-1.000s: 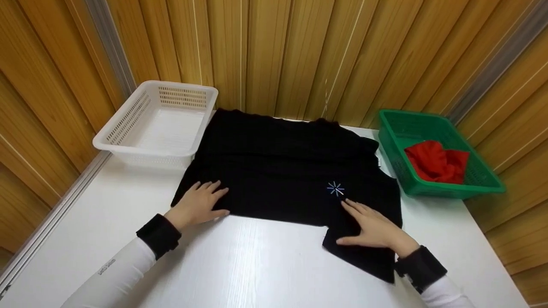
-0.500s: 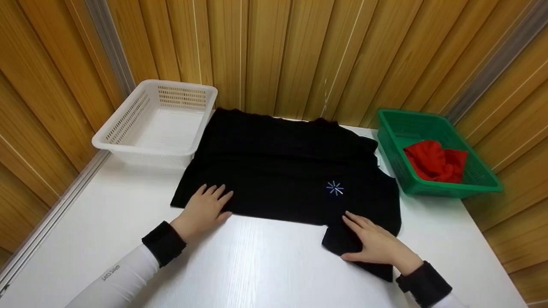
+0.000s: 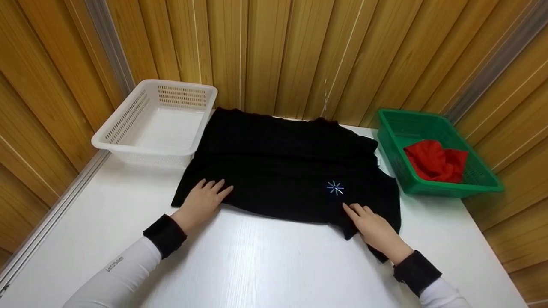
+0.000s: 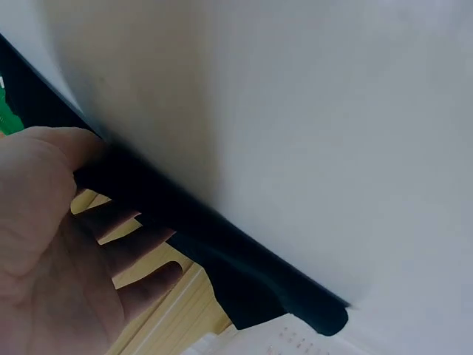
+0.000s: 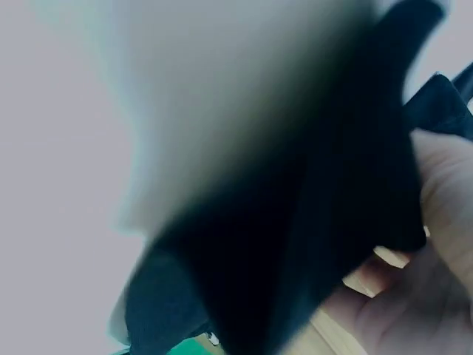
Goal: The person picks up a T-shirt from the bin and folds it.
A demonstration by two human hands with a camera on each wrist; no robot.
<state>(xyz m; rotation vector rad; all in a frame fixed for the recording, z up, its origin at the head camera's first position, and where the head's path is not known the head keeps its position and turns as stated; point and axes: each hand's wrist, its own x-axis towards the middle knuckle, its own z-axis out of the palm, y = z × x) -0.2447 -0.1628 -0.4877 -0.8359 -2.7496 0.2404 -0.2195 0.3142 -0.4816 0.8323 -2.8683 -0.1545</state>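
Between and beyond left hand and right hand lies the black garment, near edge pinched by both.

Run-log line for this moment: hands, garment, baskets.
left hand: grips near edge of black garment | right hand: grips it toward right end | green basket: red cloth inside | white basket: left of garment

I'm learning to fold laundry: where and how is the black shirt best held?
Probably at two spots on the near edge, from the person's side, thumb under, fingers over. The black shirt lies spread wide, with that long edge facing the person; the left hand is near one end, the right hand near the other.
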